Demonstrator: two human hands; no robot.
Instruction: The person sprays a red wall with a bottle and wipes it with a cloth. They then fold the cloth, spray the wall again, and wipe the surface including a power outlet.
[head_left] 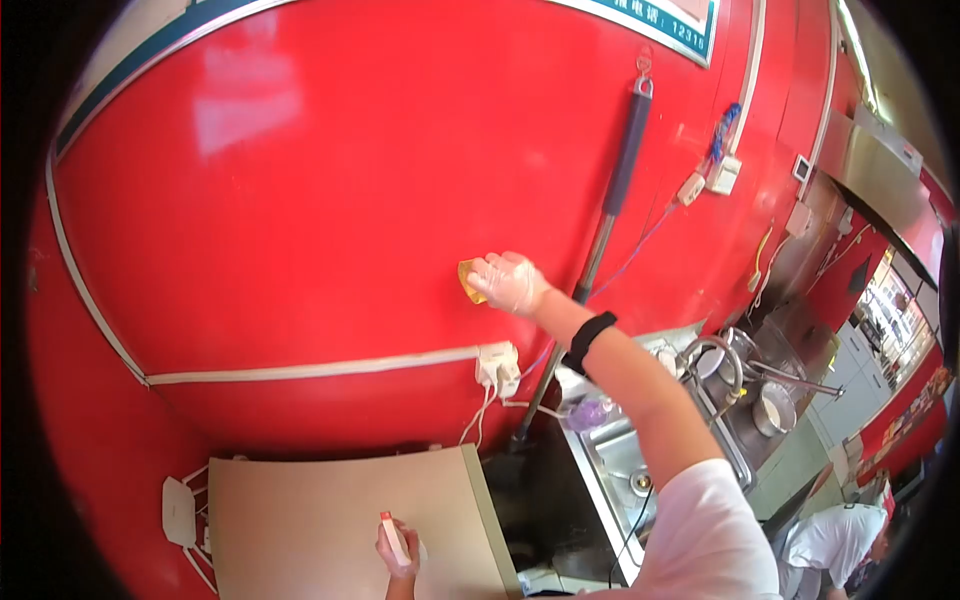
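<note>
My right hand (512, 283), in a thin clear plastic glove, is closed on a yellow cleaning pad (472, 282) at the surface of the glossy red wall (350, 200). A black band circles that wrist. Low in the view, my left hand (402, 553) is wrapped round a slim white thing with a red tip (394, 538), whose kind I cannot tell. Behind the left hand spreads a beige tabletop (330, 500). Below the right hand, a white socket with plugs (497, 368) sits on the wall.
A long pole with a dark grip (628, 150) hangs on the wall right of my hand. Cords run near it. A steel sink (620, 460) with a faucet stands at lower right, pots (773, 410) beyond. A white router (179, 512) is left of the table. Another person (835, 540) bends at far right.
</note>
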